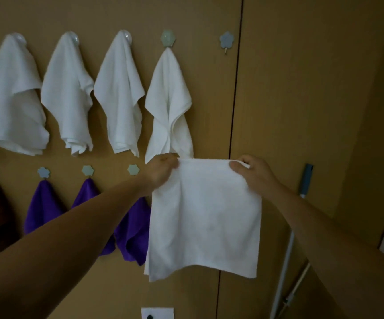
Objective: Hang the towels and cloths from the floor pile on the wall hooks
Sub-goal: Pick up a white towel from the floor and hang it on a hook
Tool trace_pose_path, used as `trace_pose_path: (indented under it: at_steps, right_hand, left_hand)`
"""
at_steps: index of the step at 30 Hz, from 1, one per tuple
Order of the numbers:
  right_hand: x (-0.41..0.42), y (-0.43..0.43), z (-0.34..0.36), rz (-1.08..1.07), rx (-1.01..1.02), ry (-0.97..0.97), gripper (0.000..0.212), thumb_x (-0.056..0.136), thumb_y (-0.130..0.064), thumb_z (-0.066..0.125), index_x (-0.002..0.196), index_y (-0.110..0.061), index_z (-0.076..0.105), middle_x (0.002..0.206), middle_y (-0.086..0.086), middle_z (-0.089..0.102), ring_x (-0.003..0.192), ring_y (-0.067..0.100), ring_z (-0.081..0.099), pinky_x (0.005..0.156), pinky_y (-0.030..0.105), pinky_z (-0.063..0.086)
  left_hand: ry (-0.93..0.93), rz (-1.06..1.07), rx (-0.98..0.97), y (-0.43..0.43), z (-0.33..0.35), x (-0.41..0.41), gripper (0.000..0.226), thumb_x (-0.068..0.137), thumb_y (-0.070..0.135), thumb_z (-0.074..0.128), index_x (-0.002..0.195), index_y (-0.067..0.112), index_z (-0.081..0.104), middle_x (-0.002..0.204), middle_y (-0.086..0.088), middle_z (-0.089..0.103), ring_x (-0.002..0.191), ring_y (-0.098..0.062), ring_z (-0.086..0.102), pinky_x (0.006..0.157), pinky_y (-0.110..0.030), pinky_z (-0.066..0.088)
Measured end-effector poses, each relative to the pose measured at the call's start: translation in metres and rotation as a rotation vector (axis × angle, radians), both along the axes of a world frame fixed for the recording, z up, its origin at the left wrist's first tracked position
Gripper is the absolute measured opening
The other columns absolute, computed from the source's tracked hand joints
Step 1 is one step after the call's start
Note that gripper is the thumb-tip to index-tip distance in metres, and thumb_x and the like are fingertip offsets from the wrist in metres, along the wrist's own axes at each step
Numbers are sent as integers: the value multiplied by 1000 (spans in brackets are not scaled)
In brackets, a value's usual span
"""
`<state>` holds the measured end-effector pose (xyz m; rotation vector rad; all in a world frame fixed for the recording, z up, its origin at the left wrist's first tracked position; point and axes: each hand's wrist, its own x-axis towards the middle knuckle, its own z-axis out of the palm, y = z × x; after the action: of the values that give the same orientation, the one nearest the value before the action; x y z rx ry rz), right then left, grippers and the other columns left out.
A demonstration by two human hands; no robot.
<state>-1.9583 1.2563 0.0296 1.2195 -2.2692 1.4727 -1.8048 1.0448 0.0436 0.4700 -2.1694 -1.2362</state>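
Hands, left hand (162,170) and right hand (252,172), pinch the white towel (206,217) by its top corners; best loop one corner over the empty hook (226,41) at upper right.

Left arm: bare, extended forward and upward from the lower left, nearly straight, forearm crossing diagonally toward centre. Left hand (162,168): raised, back of hand toward the camera, fingers curled closed in a pinch on the top left corner of the white towel (206,217). Right arm: bare, extended from the lower right, angled up and inward. Right hand (252,172): level with the left, thumb in front, fingers behind, closed on the towel's top right corner. Hands well apart, both wrists roughly straight.
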Motion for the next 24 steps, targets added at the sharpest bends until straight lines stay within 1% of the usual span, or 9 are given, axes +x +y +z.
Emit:
trace_pose_path:
  at_steps: [2, 4, 8, 11, 13, 15, 17, 20, 24]
  right_hand:
    - [-14, -11, 12, -36, -26, 13, 22, 97, -31, 53, 92, -10, 56, 85, -1, 55, 73, 10, 49, 60, 26, 36]
    - [-26, -20, 25, -73, -96, 1, 13, 98, -28, 51, 95, -15, 51, 90, -3, 54, 78, 9, 49, 60, 23, 36]
    - [-52, -33, 54, -7, -225, -66, 10, 96, -23, 53, 103, -22, 60, 109, -5, 61, 98, 11, 56, 75, 21, 42]
    - [-62, -35, 81, 139, -240, -179, 17, 83, -42, 71, 93, -29, 68, 95, -15, 70, 87, 2, 66, 68, 17, 49]
    - [-74, -35, 100, 160, -231, -223, 23, 73, -37, 82, 88, -24, 71, 83, -9, 74, 73, 4, 70, 57, 19, 51]
    - [-88, -38, 118, 120, -263, -255, 28, 70, -30, 85, 85, -15, 68, 83, 0, 74, 69, 12, 69, 60, 26, 54]
    - [-101, -42, 136, 125, -368, -277, 30, 70, -25, 86, 76, -15, 59, 80, 4, 69, 67, 16, 64, 61, 28, 52]
    - [-113, -51, 161, 125, -522, -266, 36, 71, -25, 84, 68, -21, 49, 77, 3, 65, 64, 15, 61, 58, 26, 49]
    - [-130, -67, 192, 9, -622, -118, 33, 76, -28, 80, 69, -21, 48, 76, 3, 59, 65, 15, 54, 59, 25, 44]
  left_hand:
    - [55, 70, -99, 9, 14, -22, 28, 93, 26, 39, 70, 15, 50, 72, 1, 52, 66, -12, 47, 58, -25, 36]
    - [91, 105, -166, 14, 27, -41, 29, 95, 24, 35, 70, 13, 45, 70, 1, 47, 64, -12, 43, 55, -24, 32]
    - [163, 81, -259, 11, 54, -76, 23, 98, 19, 36, 78, 15, 48, 76, 3, 49, 69, -8, 45, 58, -22, 34]
    - [227, 43, -259, 6, 74, -100, 19, 97, 21, 38, 88, 9, 51, 82, -1, 52, 75, -12, 48, 68, -27, 40]
    - [191, -27, -233, -2, 88, -115, 27, 95, 34, 45, 97, 9, 56, 94, -1, 57, 89, -18, 53, 83, -34, 44]
    - [129, -104, -226, -10, 104, -130, 51, 85, 51, 59, 119, 12, 57, 113, 1, 61, 103, -20, 57, 93, -38, 48]
    - [144, -147, -241, -16, 123, -145, 53, 78, 54, 69, 113, 15, 61, 102, 4, 65, 93, -13, 63, 76, -26, 54]
    - [307, -193, -238, -20, 154, -167, 20, 85, 44, 67, 84, 24, 65, 77, 16, 63, 65, 1, 62, 46, -5, 40]
    - [432, -227, -228, -20, 185, -193, 28, 94, 41, 54, 105, 18, 65, 92, 12, 65, 83, -5, 61, 61, -17, 44]
